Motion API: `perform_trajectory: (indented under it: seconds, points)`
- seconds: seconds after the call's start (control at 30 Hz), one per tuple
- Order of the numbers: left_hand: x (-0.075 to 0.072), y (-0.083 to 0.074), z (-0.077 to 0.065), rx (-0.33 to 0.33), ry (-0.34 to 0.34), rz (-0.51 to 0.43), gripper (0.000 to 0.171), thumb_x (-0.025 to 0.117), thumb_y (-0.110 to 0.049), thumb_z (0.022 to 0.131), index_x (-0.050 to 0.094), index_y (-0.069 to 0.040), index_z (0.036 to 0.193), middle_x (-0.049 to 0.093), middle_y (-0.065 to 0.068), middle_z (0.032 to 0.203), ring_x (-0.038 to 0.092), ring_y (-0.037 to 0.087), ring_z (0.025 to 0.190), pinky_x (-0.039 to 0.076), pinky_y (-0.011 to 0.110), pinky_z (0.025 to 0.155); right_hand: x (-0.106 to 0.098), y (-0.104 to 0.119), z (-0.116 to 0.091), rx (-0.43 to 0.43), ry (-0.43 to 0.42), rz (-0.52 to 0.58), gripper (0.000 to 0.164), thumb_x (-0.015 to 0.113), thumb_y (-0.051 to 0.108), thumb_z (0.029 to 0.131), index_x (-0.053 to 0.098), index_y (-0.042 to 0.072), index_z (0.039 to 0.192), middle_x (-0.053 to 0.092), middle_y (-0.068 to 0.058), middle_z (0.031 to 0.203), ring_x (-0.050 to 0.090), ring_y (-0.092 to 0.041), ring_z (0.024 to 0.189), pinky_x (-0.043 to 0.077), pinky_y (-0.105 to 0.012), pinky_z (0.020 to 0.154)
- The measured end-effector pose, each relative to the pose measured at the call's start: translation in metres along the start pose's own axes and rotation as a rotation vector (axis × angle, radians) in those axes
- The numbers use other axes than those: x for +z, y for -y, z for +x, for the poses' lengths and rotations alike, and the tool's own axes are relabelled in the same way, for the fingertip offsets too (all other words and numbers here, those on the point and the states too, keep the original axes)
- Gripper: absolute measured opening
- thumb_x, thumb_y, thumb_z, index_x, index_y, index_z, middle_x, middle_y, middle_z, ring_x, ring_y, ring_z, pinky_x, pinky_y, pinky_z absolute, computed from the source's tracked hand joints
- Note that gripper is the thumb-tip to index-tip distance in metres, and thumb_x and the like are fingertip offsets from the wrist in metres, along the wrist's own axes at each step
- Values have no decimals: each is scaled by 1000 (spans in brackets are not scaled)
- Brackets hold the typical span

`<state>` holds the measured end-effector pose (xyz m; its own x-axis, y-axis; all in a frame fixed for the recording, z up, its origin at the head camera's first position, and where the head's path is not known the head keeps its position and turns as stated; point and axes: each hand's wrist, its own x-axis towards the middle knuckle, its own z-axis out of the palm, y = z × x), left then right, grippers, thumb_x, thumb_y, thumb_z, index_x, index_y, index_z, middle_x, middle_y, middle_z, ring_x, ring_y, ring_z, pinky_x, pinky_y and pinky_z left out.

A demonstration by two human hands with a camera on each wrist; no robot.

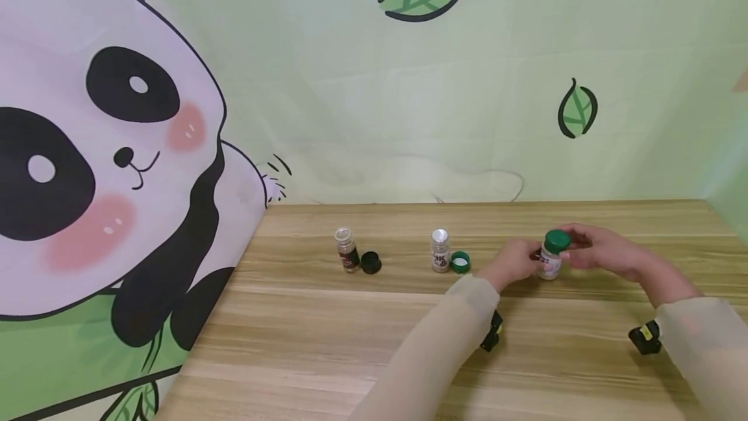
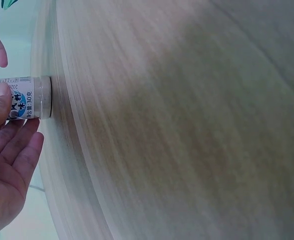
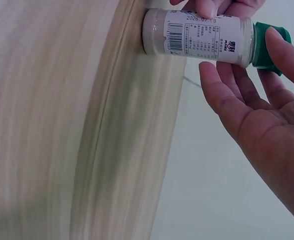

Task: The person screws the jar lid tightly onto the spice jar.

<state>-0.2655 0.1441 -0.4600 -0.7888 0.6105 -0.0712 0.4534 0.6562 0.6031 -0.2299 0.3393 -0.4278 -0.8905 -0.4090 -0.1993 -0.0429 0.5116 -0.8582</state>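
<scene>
A seasoning bottle (image 1: 549, 266) with a green cap (image 1: 558, 240) stands upright on the table, between both hands. My left hand (image 1: 515, 261) grips its lower body, with the thumb across the label in the left wrist view. At the other side, my right hand (image 1: 608, 253) holds the green cap (image 3: 271, 47) between thumb and fingers. The right wrist view shows a barcode and printed text on the bottle's label (image 3: 196, 37). The cap sits on the bottle's top.
Left of the hands stands an uncapped bottle (image 1: 440, 252) with a loose green cap (image 1: 460, 262) beside it. Farther left are a dark-labelled bottle (image 1: 347, 252) and a black cap (image 1: 371, 263). Behind the wooden table (image 1: 327, 323) hangs a panda-print cloth (image 1: 327, 96).
</scene>
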Motion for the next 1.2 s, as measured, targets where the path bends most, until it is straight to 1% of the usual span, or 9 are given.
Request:
perform_trajectory:
  seconds: [0.1,0.37,0.7,0.97,1.07,1.2]
  points:
    - [0,0,0,-2,2,-8,27,71,-22,97,73,-9,121,78,0,115,59,2,85,42,7,72,1,0,0,-1,-18,-4,60,58,12,102,31,-15,148,50,-35,141,54,11,101,56,-22,86]
    - [1,1,1,8,-6,14,24,72,-21,97,73,-8,117,78,1,111,57,3,81,41,7,70,8,0,0,0,-66,7,60,58,13,103,30,-17,147,47,-37,141,53,12,102,55,-20,85]
    - [1,1,2,12,-5,26,25,72,-20,97,73,-9,119,78,0,115,63,1,90,44,6,77,14,2,-1,1,-130,6,56,56,9,103,30,-18,145,48,-38,139,51,13,100,55,-18,83]
    - [0,1,2,10,-1,4,27,71,-20,97,72,-8,122,78,2,117,64,2,91,44,5,76,18,3,-1,10,-167,5,56,58,14,104,32,-17,143,50,-36,137,51,16,98,55,-17,83]
    - [1,2,3,14,-4,15,27,71,-20,97,72,-8,121,78,2,116,64,2,91,43,5,75,18,2,-1,17,-179,-13,56,59,15,104,33,-17,142,51,-35,137,51,15,97,54,-16,82]
    - [2,2,4,11,-3,31,27,71,-21,97,72,-9,122,78,0,116,65,2,93,44,5,78,19,1,0,26,-192,-26,55,59,17,103,35,-17,139,53,-36,135,52,13,97,53,-16,81]
